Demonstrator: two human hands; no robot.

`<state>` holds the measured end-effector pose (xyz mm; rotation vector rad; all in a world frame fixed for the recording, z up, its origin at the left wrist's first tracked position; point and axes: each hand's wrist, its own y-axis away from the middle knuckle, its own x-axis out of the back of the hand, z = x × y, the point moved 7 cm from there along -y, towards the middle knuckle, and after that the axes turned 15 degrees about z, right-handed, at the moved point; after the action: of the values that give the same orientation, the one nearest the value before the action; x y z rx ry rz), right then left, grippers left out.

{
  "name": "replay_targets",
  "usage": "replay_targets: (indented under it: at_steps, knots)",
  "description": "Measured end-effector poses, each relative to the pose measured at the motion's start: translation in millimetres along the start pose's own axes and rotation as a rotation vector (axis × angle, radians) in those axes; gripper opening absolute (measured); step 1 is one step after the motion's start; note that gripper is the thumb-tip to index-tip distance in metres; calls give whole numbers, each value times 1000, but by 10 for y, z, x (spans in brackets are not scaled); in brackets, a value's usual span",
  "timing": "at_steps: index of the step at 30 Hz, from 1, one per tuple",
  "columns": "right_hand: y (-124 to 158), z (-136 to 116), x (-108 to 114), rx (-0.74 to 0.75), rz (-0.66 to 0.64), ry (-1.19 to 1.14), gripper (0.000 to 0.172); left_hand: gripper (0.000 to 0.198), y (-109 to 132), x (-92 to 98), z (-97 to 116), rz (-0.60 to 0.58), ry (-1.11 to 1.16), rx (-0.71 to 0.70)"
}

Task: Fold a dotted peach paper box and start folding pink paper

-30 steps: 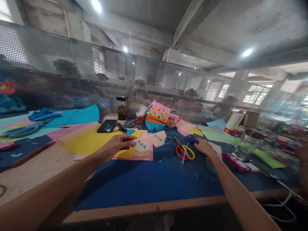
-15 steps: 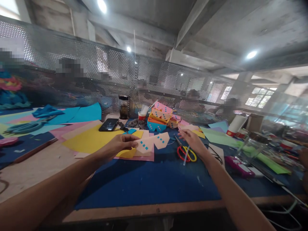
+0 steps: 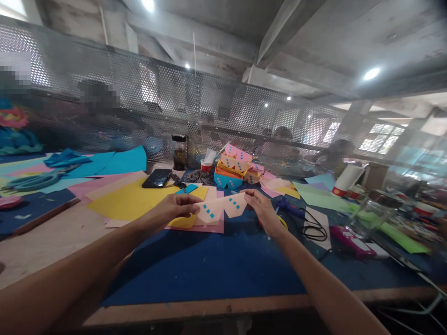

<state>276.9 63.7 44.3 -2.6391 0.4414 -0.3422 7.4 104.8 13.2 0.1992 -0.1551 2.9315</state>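
Pinching a pale card (image 3: pixel 217 207) by its two ends, the left hand (image 3: pixel 179 208) and right hand (image 3: pixel 262 210) have it spread between them above the surface (image 3: pixel 209 265), back from the near edge. Blue squares (image 3: pixel 208 211) mark both halves. Scissors (image 3: pixel 284 223) lie partly hidden behind the right hand, a glue gun (image 3: pixel 291 207) just beside them. Near the far edge sits a stack (image 3: pixel 230 170) of similar cards.

One head-worn camera looks forward across the blue tabletop (image 3: pixel 209 270).
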Motion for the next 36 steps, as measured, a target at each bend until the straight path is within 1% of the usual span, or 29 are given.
replay_targets:
  at_steps: [3,6,14,18,20,23,25,26,28,31,34,36]
  knots:
    - [6,17,15,0,10,13,32,41,5,-19,-9,-16,23,15]
    - [22,8,22,1,20,22,31,41,1,-21,-11,-10,33,7]
    - [54,-21,8,17,44,16,34,38,-8,4,9,49,15,-19]
    - [38,-5,42,26,78,10,36,42,22,9,59,85,21,-33]
    - [29,-20,69,37,98,6,36,48,28,40,100,134,28,-60]
    - [18,-52,109,52,135,-8,36,57,9,157,134,282,34,-102]
    - [15,-63,123,55,152,-20,35,56,-12,222,106,358,51,-95]
    - [15,-64,124,56,156,-26,35,53,-22,229,78,367,71,-77]
    - [17,-56,116,54,158,-36,34,47,-30,182,8,325,129,-15]
    - [28,-36,89,45,152,-48,33,38,14,12,-75,188,226,107]
    - [44,-23,54,35,140,-57,33,30,99,-158,-87,57,287,192]
    - [55,-20,31,30,129,-58,33,30,144,-228,-70,-1,311,215]
